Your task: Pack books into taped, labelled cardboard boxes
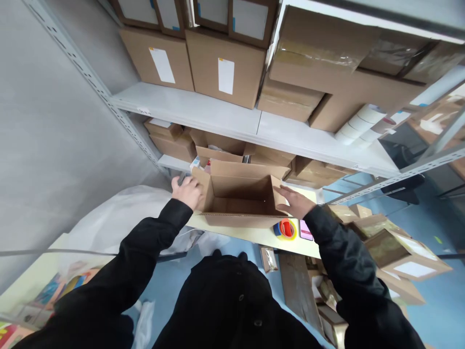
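Note:
An open cardboard box [238,221] stands on a pale yellow table [254,236], its flaps spread and its bare inside showing. My left hand [188,192] is at the left flap with its fingers bent, and a small dark object [181,179] sticks out of its grip; what kind it is I cannot make out. Against the right flap lies my right hand [297,201], its fingers stretched out and nothing in them. Near the box's front right corner are a roll of tape with a red and blue part [286,229] and a phone [305,230] with a lit screen.
Shelving [218,118] with several cardboard boxes [225,68] rises behind the table. White rolls [360,123] sit on its right end. More boxes [407,254] are stacked at the right. White plastic sheeting [119,213] bulges at the left.

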Tool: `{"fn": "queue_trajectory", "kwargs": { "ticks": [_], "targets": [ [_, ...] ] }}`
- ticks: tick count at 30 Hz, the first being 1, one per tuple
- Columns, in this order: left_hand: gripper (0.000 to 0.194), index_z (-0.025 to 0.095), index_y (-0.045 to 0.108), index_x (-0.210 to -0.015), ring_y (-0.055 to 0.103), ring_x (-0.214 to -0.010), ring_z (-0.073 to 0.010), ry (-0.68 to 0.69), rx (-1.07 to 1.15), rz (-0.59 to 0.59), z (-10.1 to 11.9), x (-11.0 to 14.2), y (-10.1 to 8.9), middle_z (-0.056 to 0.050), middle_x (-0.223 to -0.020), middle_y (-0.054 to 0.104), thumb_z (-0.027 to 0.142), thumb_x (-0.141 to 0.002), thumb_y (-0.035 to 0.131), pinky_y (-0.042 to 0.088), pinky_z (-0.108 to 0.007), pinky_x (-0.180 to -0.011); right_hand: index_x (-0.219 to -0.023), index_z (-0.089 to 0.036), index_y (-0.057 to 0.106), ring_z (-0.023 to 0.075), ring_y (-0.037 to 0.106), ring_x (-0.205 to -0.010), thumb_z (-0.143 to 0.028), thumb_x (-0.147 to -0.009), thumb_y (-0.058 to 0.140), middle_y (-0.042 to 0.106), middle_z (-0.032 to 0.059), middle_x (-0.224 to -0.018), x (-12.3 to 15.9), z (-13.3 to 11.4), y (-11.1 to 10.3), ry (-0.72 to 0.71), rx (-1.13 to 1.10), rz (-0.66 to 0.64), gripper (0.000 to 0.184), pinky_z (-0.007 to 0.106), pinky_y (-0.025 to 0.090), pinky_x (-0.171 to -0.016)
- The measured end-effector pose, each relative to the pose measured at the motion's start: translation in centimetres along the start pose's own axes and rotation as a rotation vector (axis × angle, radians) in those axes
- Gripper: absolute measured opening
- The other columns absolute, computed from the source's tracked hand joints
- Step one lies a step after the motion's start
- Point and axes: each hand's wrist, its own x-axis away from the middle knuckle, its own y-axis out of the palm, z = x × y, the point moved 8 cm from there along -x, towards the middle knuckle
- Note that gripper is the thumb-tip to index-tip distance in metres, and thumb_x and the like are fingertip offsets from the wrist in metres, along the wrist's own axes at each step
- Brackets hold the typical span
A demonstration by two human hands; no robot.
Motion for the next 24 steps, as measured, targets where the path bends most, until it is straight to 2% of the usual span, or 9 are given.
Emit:
{"fn": "queue_trajectory", "kwargs": {
  "ticks": [3,5,8,11,14,16,18,21,24],
  "targets": [
    [0.024,0.023,0.069,-0.076,0.053,-0.102,-0.0325,0.064,-0.009,-0.159,1.2,0.0,1.4,-0.011,-0.091,0.066,0.046,-0.074,0.062,0.008,-0.061,-0.105,-0.108,-0.023,0.069,0.0271,0.062,-0.106,-0.013,-0.072,0.061,0.068,0.0072,-0.111,-1.8,-5.5,1.2,-0.116,0.152,-0.144,0.038,0.037,0.045,-0.093],
    [0.037,0.02,0.069,-0.081,0.053,-0.107,-0.0341,0.054,0.02,-0.232,1.4,-0.1,2.1,-0.014,-0.099,0.065,0.055,-0.071,0.061,0.015,-0.058,-0.105,-0.095,-0.021,0.073,0.0279,0.065,-0.096,-0.01,-0.07,0.062,0.072,0.0093,-0.094,-3.5,-8.4,3.0,-0.141,0.267,-0.213,0.029,0.036,0.048,-0.085],
    [0.058,0.015,0.067,-0.099,0.044,-0.122,-0.0364,0.018,0.069,-0.334,1.2,0.0,2.7,-0.02,-0.122,0.057,0.063,-0.068,0.057,0.025,-0.055,-0.102,-0.08,-0.017,0.075,0.0303,0.067,-0.084,-0.025,-0.066,0.072,0.072,0.014,-0.083,-4.8,-9.1,6.1,-0.037,0.352,-0.335,0.017,0.037,0.051,-0.074],
    [0.08,0.012,0.057,-0.12,0.032,-0.133,-0.0361,-0.023,0.098,-0.414,0.8,0.8,3.3,-0.022,-0.14,0.041,0.07,-0.065,0.053,0.02,-0.055,-0.106,-0.08,-0.015,0.074,0.0325,0.065,-0.091,-0.052,-0.065,0.071,0.07,0.0178,-0.086,-3.3,-6.5,7.2,0.073,0.331,-0.321,0.04,0.04,0.05,-0.08],
    [0.098,0.01,0.043,-0.135,0.019,-0.139,-0.0364,-0.056,0.103,-0.438,0.2,1.9,3.8,-0.022,-0.15,0.024,0.074,-0.061,0.052,0.011,-0.056,-0.108,-0.111,-0.011,0.065,0.0401,0.042,-0.125,-0.069,-0.064,0.062,0.053,0.0243,-0.127,-0.8,-2.5,5.8,0.144,0.319,-0.15,0.075,0.049,0.038,-0.098],
    [0.105,0.011,0.034,-0.141,0.01,-0.141,-0.0373,-0.09,0.081,-0.421,-0.3,2.6,4.0,-0.021,-0.152,0.013,0.075,-0.06,0.053,0.008,-0.059,-0.108,-0.132,-0.01,0.048,0.0434,0.021,-0.136,-0.075,-0.062,0.058,0.029,0.0239,-0.146,0.9,0.3,5.1,0.24,0.311,-0.124,0.096,0.055,0.027,-0.104],
    [0.111,0.013,0.027,-0.144,0.002,-0.141,-0.0392,-0.123,0.061,-0.4,-0.8,3.5,4.2,-0.02,-0.154,0.004,0.075,-0.057,0.055,0.008,-0.064,-0.105,-0.143,-0.01,0.03,0.0434,0.009,-0.139,-0.078,-0.058,0.057,0.014,0.0244,-0.151,2.6,2.5,5.4,0.325,0.285,-0.175,0.112,0.058,0.02,-0.106],
    [0.119,0.018,0.021,-0.146,-0.006,-0.139,-0.0444,-0.191,0.058,-0.374,-1.6,4.7,4.6,-0.019,-0.154,-0.006,0.076,-0.05,0.061,0.013,-0.068,-0.101,-0.147,-0.009,0.012,0.0399,-0.001,-0.141,-0.078,-0.053,0.059,0.002,0.0249,-0.153,4.8,4.3,6.4,0.382,0.267,-0.222,0.126,0.06,0.012,-0.107],
    [0.124,0.022,0.02,-0.147,-0.003,-0.137,-0.0494,-0.235,0.106,-0.337,-2.1,5.2,5.3,-0.019,-0.154,-0.012,0.074,-0.045,0.067,0.02,-0.063,-0.102,-0.148,-0.014,0.002,0.0391,-0.009,-0.14,-0.079,-0.052,0.058,-0.005,0.0212,-0.153,6.5,5.6,7.1,0.444,0.268,-0.139,0.129,0.07,0.008,-0.101]
  ]
}}
